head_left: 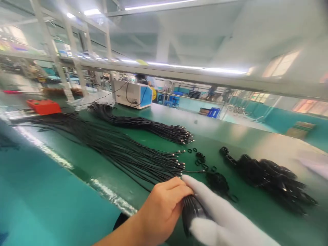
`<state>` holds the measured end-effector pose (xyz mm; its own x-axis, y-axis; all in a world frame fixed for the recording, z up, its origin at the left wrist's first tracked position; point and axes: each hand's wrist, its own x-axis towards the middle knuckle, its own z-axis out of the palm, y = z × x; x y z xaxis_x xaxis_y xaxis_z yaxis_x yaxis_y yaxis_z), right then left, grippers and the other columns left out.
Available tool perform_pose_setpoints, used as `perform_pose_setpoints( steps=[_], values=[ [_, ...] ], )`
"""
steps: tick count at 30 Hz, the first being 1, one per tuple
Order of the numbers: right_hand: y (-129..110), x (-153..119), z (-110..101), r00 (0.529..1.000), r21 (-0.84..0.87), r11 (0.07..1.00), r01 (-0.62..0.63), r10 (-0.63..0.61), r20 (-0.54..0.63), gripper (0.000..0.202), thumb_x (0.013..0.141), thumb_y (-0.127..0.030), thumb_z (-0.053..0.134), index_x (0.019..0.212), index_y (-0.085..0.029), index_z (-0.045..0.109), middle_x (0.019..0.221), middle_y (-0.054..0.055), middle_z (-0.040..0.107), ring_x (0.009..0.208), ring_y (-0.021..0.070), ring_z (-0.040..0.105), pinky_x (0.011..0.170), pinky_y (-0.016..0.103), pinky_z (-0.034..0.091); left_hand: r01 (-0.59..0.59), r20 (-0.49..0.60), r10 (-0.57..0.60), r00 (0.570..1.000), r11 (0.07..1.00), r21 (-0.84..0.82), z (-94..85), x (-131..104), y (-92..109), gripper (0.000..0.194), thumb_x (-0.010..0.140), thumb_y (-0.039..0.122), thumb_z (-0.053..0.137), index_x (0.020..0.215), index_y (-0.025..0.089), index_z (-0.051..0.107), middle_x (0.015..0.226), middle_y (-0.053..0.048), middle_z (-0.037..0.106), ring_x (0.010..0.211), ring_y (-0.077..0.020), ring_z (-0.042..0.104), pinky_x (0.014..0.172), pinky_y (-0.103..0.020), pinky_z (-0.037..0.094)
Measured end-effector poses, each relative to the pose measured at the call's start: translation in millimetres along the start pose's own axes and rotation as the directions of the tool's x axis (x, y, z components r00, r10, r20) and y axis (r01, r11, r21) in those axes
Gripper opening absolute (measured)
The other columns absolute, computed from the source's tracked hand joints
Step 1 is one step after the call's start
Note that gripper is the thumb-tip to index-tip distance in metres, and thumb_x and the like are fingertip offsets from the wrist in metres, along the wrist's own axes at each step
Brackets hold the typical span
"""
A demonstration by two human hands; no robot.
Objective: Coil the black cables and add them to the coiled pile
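The black bundle [191,210] sits low in my view, near the front edge of the green tabletop [225,133], and both my hands are on it. My left hand [160,208], bare, is curled with the fingers closed over the bundle's top end. My right hand [220,218], in a white glove, wraps the bundle from the other side, thumb under it and forefinger lying along its top, so the two hands touch at the fingertips. What exactly the bundle is I cannot tell; it looks like gathered dark cable or rings. Just beyond my left hand a wide fan of black cables [115,147] lies across the tabletop, metal tips pointing toward my hands. A second, tighter cable sheaf [148,124] lies behind it, tips to the right. Between the tips and my gloved hand are loose black rings [201,159], scattered, and a small dark heap [217,182] just beside the glove. Further right a large black pile [274,179] rests, well apart from my hands. At the far left stands an orange box [43,106], and behind the cables a white and blue machine [133,94].
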<state>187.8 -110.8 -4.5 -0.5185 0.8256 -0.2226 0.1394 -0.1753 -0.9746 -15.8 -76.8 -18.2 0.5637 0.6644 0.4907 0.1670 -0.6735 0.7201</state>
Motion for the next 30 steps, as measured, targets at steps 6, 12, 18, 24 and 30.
perform_pose_setpoints(
  steps=[6,12,18,24,30],
  values=[
    [-13,29,8,0.994,0.040,0.994,0.102,-0.103,0.023,0.044,0.061,-0.030,0.074,0.100,-0.017,0.059,0.091,0.004,0.057,0.089,0.0237,0.054,0.080,0.036,0.046,0.151,0.034,-0.149,0.988,0.987,-0.049,4.8,9,-1,0.028,0.087,0.005,0.039,0.088,0.020,0.062,0.089,-0.001,0.059,0.083,-0.0121,0.054,0.075,-0.020,0.042],
    [-2,46,7,0.999,0.195,0.980,0.044,-0.050,0.022,0.045,0.054,-0.022,0.077,0.093,-0.014,0.056,0.072,0.000,0.053,0.068,0.0176,0.055,0.067,0.036,0.051,0.232,0.018,-0.231,0.973,0.973,-0.019,6.9,17,-4,0.033,0.084,0.002,0.038,0.088,0.022,0.064,0.089,0.000,0.058,0.083,-0.0118,0.055,0.075,-0.020,0.042],
    [29,59,-9,0.973,0.468,0.879,0.092,-0.179,0.145,0.039,0.071,-0.030,0.067,0.103,-0.012,0.057,0.088,0.009,0.057,0.078,0.0203,0.060,0.067,0.040,0.054,0.462,-0.067,-0.463,0.884,0.886,-0.026,14.1,28,-14,0.024,0.082,0.017,0.048,0.102,0.027,0.056,0.083,0.004,0.060,0.073,-0.0120,0.056,0.068,-0.022,0.044],
    [47,66,-14,0.981,0.545,0.836,0.054,-0.145,0.126,0.041,0.074,-0.035,0.067,0.106,-0.011,0.059,0.088,0.010,0.057,0.079,0.0175,0.058,0.067,0.033,0.053,0.605,-0.077,-0.607,0.791,0.794,-0.057,22.0,37,-30,0.013,0.073,0.019,0.053,0.085,0.023,0.057,0.067,0.005,0.059,0.059,-0.0124,0.056,0.054,-0.022,0.044],
    [47,69,-6,0.977,0.536,0.840,0.085,-0.175,0.120,0.030,0.073,-0.032,0.067,0.090,-0.007,0.061,0.078,0.007,0.056,0.071,0.0135,0.056,0.064,0.029,0.052,0.678,-0.068,-0.693,0.718,0.717,-0.162,32.7,32,-33,0.014,0.070,0.018,0.053,0.083,0.022,0.055,0.061,0.006,0.056,0.051,-0.0110,0.054,0.046,-0.020,0.041]
  ],
)
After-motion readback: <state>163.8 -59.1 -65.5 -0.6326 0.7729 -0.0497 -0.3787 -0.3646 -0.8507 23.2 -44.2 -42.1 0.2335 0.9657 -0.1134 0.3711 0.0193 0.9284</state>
